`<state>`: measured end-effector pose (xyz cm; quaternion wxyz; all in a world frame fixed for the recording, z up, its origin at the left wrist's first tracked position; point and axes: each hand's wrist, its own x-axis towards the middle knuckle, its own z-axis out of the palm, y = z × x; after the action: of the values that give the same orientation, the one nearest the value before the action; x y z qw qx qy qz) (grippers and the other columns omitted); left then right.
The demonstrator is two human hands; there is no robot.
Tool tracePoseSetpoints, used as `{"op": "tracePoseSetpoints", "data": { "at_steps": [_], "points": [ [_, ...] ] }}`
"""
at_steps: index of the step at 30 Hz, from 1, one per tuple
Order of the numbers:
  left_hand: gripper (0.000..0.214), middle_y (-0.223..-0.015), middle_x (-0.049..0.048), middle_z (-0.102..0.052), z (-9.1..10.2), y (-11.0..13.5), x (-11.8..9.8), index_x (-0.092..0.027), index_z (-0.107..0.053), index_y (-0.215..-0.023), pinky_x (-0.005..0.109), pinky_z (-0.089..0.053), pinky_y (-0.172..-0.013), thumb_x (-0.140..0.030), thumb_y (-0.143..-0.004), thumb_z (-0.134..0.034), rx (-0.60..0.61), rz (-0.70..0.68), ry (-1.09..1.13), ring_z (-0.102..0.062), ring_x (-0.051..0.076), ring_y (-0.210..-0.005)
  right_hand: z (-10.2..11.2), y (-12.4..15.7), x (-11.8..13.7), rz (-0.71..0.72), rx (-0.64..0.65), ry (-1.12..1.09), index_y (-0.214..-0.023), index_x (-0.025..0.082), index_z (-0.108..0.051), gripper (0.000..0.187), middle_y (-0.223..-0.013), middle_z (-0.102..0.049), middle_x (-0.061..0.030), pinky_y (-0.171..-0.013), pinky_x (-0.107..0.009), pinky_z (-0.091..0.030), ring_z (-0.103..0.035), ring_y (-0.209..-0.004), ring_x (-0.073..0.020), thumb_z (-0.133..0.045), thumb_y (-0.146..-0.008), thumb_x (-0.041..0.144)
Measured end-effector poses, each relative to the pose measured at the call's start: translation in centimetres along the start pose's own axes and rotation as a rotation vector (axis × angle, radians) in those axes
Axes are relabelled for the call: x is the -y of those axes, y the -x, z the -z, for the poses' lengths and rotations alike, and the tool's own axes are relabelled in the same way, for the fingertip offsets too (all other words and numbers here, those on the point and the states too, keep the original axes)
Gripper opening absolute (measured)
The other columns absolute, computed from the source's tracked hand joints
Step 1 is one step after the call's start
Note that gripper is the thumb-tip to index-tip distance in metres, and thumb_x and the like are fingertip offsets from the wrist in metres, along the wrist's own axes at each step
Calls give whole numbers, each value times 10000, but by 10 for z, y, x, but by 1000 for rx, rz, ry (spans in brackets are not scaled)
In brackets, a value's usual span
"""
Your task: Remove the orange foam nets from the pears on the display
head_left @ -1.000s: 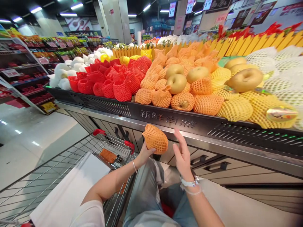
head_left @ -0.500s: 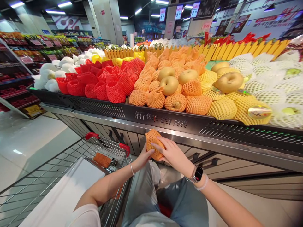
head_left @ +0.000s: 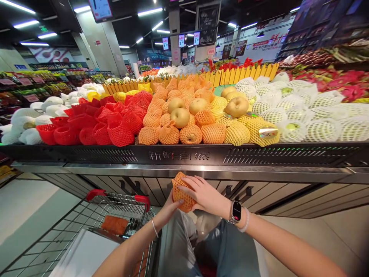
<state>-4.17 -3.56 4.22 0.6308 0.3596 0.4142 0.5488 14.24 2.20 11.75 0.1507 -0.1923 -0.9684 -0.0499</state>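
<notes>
My hands hold an orange foam-netted fruit (head_left: 182,194) low in front of me, just below the steel edge of the display. My left hand (head_left: 168,209) cups it from underneath, and my right hand (head_left: 204,194) lies over it with the fingers closed. The net hides the fruit inside. Above, a pile of orange-netted fruit (head_left: 190,134) fills the display's middle, with several bare golden pears (head_left: 180,117) on top. Red-netted fruit (head_left: 121,123) lies to its left, and yellow-netted fruit (head_left: 236,134) to its right.
A shopping cart (head_left: 115,204) with red handle grips stands at lower left, holding an orange netted item (head_left: 114,225) and a white sheet (head_left: 86,254). White-netted fruit (head_left: 323,130) and dragon fruit (head_left: 343,86) lie right. A black panel (head_left: 178,155) edges the display.
My right hand has gone from open beside the netted fruit to closing over it, and both hands have lowered it. The view has swung, bringing the display level and showing more on the right.
</notes>
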Motion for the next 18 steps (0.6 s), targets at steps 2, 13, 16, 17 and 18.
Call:
{"op": "tracePoseSetpoints", "data": {
  "at_steps": [2, 13, 16, 17, 18],
  "points": [
    [849, -1376, 139, -490, 2, -2, 2, -194, -433, -1351, 465, -342, -1077, -356, -612, -821, 47, -9, -20, -424, 344, -1293, -1, 0, -1, 7, 45, -31, -1405, 158, -404, 856, -1378, -461, -173, -1041, -479, -375, -411, -1276, -315, -752, -701, 498],
    [944, -1381, 143, -469, 1, 0, 0, -210, -415, -1361, 481, -337, -1084, -487, -562, -837, 57, -72, -17, -397, 369, -1308, -13, 0, 3, -62, 39, -159, -1459, 189, -326, 860, -1403, -425, -161, -1028, -466, -406, -404, -1287, -307, -730, -744, 446],
    [876, -1360, 145, -487, -2, 2, -1, -197, -440, -1339, 471, -341, -1082, -507, -607, -809, 49, -66, -7, -411, 358, -1299, -14, -2, 4, -79, 46, -170, -1464, 176, -309, 875, -1414, -407, -170, -1005, -466, -430, -390, -1301, -314, -729, -743, 439],
    [856, -1354, 146, -492, -1, 2, 0, -193, -449, -1328, 470, -345, -1078, -509, -616, -804, 36, -65, -5, -415, 356, -1296, -14, -2, 5, -76, 45, -164, -1465, 168, -302, 878, -1413, -403, -178, -1002, -471, -431, -382, -1307, -318, -729, -744, 430],
    [840, -1347, 147, -497, -1, 2, 3, -190, -458, -1317, 468, -350, -1074, -511, -620, -801, 22, -63, -6, -418, 355, -1292, -15, -3, 5, -73, 45, -157, -1465, 160, -296, 881, -1411, -402, -184, -998, -475, -433, -377, -1311, -321, -730, -745, 419]
  ]
}}
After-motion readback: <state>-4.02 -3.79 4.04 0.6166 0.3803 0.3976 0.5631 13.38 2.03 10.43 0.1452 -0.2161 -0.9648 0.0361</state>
